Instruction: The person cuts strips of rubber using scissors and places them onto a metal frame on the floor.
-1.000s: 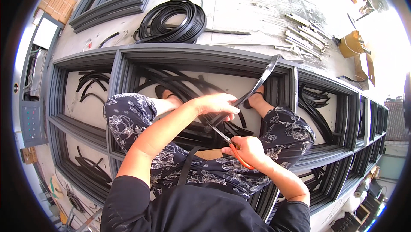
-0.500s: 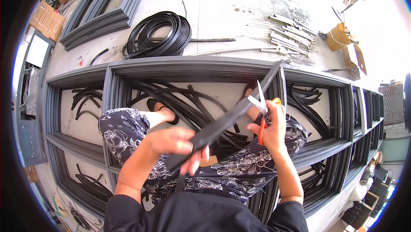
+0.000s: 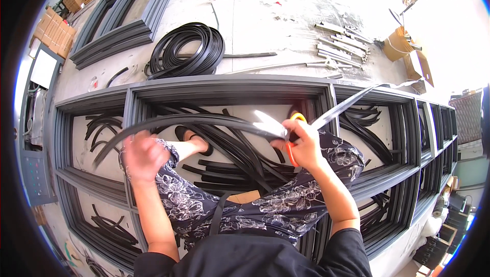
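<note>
A long black rubber strip (image 3: 204,119) arches in front of me, from past my left hand to the scissors and on out to the upper right, where it looks shiny. My left hand (image 3: 145,155), smeared by motion, is closed at the strip's left part, and a loose end hangs beyond it. In my right hand (image 3: 307,141) is a pair of scissors with orange handles (image 3: 292,153). Their bright blades (image 3: 268,123) point left, apart, close along the strip. The strip passes at my right fingers; whether they also pinch it is hidden.
Stacked dark grey frames (image 3: 229,84) surround my legs. Cut black strips (image 3: 229,147) lie inside their openings. Beyond them are a coil of black strip (image 3: 191,47), metal pieces (image 3: 342,44) and more frames (image 3: 115,39). A control cabinet (image 3: 35,124) stands at left, cardboard boxes (image 3: 406,47) at far right.
My left hand has moved left and away from my right hand, spreading the strip into an arch. My right hand and the scissors have shifted slightly left and down, and the blades have turned to point left.
</note>
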`<state>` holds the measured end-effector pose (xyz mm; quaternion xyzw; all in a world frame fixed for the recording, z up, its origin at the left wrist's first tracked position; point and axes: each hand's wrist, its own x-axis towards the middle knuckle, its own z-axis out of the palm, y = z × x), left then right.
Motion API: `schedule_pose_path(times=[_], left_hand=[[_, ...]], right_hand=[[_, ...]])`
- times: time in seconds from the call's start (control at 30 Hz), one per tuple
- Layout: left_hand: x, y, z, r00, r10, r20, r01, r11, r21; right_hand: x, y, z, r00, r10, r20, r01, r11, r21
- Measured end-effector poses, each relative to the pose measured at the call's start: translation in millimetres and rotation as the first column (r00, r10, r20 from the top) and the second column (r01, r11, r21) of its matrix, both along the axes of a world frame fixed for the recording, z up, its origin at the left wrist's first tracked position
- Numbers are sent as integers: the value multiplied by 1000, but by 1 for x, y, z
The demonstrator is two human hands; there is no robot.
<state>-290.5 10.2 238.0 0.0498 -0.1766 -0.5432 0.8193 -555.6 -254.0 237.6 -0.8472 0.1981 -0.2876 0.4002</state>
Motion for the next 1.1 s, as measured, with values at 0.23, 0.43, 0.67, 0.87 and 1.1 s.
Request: schedule_pose_path(times=[0.23,0.43,0.67,0.87,1.1], left_hand=[[-52,-54,-49,969,-197,146,71,796,601],[-20,-54,-35,996,47,81,-75,919,387],[51,-20,-13,811,370,453,-574,657,489],[108,-22,-9,761,380,526,-647,509,567],[217,11,-90,842,471,263,-433,301,850]], right_hand=[[0,49,30,959,238,-151,-178,927,331],[24,48,28,932,305,-194,-119,765,632],[41,49,3,926,339,-164,-313,935,168],[33,-20,-33,874,255,-414,-311,948,-71],[5,-107,-13,831,66,-552,-225,948,-226]])
